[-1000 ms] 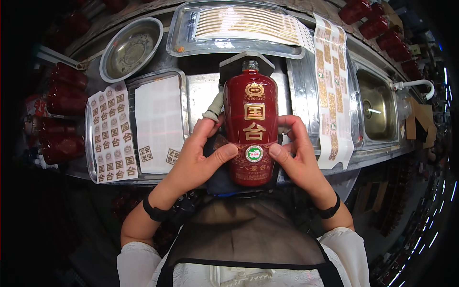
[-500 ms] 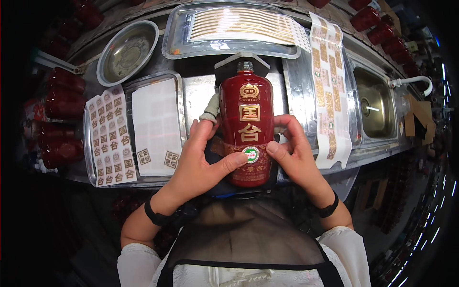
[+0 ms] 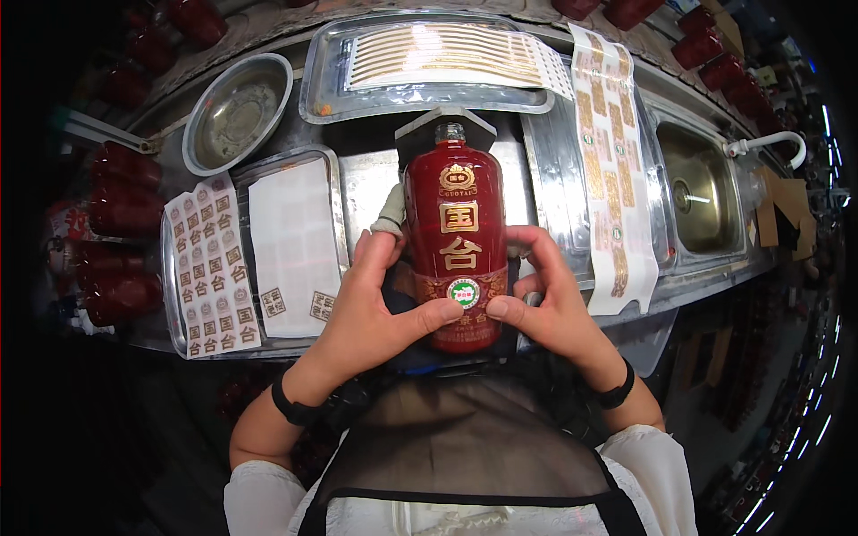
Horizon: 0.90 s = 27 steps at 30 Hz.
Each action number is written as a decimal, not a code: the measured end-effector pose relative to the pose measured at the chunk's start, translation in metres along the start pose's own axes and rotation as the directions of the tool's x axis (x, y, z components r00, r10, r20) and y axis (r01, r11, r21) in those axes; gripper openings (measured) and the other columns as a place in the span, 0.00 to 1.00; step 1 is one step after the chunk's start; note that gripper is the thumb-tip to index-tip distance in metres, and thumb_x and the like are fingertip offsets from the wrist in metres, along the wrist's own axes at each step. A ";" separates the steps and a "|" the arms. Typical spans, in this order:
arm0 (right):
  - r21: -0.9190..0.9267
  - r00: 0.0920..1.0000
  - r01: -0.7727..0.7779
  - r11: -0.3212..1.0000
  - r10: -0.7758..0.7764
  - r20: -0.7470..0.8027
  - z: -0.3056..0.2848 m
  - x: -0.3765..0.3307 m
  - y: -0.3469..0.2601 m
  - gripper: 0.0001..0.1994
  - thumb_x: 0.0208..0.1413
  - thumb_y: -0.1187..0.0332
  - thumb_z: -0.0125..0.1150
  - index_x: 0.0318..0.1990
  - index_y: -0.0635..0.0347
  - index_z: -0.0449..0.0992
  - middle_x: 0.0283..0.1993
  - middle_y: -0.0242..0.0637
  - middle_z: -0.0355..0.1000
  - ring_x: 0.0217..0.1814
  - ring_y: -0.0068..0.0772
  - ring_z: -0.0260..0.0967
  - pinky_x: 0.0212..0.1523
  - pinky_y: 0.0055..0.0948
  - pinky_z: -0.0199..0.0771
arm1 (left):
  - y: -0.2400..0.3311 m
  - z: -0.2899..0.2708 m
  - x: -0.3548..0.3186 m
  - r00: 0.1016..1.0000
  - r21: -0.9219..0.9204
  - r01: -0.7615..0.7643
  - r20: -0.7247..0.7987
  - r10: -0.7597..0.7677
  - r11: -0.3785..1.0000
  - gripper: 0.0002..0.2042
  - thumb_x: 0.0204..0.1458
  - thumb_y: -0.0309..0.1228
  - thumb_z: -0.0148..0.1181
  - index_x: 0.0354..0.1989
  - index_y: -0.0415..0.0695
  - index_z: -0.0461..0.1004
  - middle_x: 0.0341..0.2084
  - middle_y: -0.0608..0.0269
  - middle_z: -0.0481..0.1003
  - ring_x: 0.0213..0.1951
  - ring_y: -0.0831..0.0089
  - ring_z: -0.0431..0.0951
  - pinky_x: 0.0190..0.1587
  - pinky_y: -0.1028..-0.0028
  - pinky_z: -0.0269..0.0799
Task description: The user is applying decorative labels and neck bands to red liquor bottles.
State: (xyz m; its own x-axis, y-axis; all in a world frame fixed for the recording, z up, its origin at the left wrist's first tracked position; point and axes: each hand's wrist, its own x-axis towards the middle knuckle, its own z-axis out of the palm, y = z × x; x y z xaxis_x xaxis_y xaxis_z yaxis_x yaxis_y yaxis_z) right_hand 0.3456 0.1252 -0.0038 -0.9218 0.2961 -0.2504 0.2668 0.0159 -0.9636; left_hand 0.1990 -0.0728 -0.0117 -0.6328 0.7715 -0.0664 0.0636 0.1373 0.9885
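Observation:
A dark red glass bottle (image 3: 458,201) with gold characters and a gold emblem lies face up in front of me, its clear neck pointing away against a grey angled rest (image 3: 420,134). Low on its front sits a small round green-and-white sticker (image 3: 464,293). Around the bottle's left side curls my left hand (image 3: 375,299), thumb pressed beside the sticker, with a pale cloth cover on one fingertip. My right hand (image 3: 550,299) grips the other side, its thumb at the sticker's lower right. The fingers behind the bottle are partly hidden.
To the left, a metal tray (image 3: 336,214) bears a gold-character decal sheet (image 3: 210,268) and white sheets (image 3: 295,241). A round metal bowl (image 3: 192,134) and a tray (image 3: 313,98) of gold-striped sheets stand farther back. Rightward are a long decal strip (image 3: 612,179), a sink (image 3: 737,214) and a faucet (image 3: 769,143).
My right thumb has slid down from the sticker's upper right edge to its lower right. My left thumb has shifted slightly along the bottle's lower front. The view has tilted a little.

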 end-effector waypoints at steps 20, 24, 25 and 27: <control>-0.081 1.000 -0.016 0.997 0.016 0.003 -0.003 -0.008 -0.001 0.48 0.43 0.52 0.80 0.70 0.60 0.60 0.68 0.39 0.64 0.66 0.29 0.63 0.47 0.25 0.70 | -0.006 -0.013 -0.008 0.991 0.111 -0.069 0.118 0.055 0.991 0.49 0.45 0.52 0.75 0.71 0.41 0.55 0.66 0.51 0.65 0.70 0.51 0.59 0.75 0.45 0.31; -0.081 1.000 0.003 0.997 -0.002 0.003 -0.001 -0.008 0.000 0.49 0.44 0.51 0.80 0.70 0.61 0.59 0.68 0.40 0.64 0.66 0.29 0.62 0.47 0.25 0.70 | -0.007 -0.013 -0.010 0.992 0.118 -0.057 0.120 0.043 0.991 0.50 0.45 0.52 0.75 0.71 0.41 0.55 0.66 0.50 0.64 0.70 0.51 0.59 0.75 0.46 0.31; -0.092 1.000 0.011 0.996 -0.011 -0.001 -0.001 -0.008 0.001 0.49 0.45 0.52 0.79 0.71 0.61 0.59 0.68 0.40 0.64 0.66 0.30 0.62 0.48 0.25 0.70 | -0.009 -0.015 -0.010 0.990 0.144 -0.062 0.135 0.042 0.988 0.49 0.45 0.52 0.74 0.71 0.40 0.55 0.66 0.50 0.65 0.70 0.51 0.59 0.75 0.46 0.32; -0.091 1.000 0.004 0.996 -0.004 -0.004 0.000 -0.009 -0.001 0.49 0.44 0.52 0.79 0.71 0.61 0.59 0.68 0.41 0.64 0.67 0.30 0.62 0.48 0.25 0.70 | -0.009 -0.016 -0.010 0.988 0.170 -0.062 0.150 0.036 0.984 0.49 0.45 0.52 0.74 0.71 0.40 0.55 0.66 0.50 0.65 0.70 0.51 0.59 0.75 0.46 0.32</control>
State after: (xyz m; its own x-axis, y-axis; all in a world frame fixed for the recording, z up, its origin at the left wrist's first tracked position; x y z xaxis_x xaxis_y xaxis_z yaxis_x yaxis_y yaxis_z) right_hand 0.3540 0.1228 -0.0010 -0.9219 0.2994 -0.2461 0.2879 0.1043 -0.9520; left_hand 0.1922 -0.0918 -0.0180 -0.5072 0.8604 -0.0501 0.2327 0.1926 0.9533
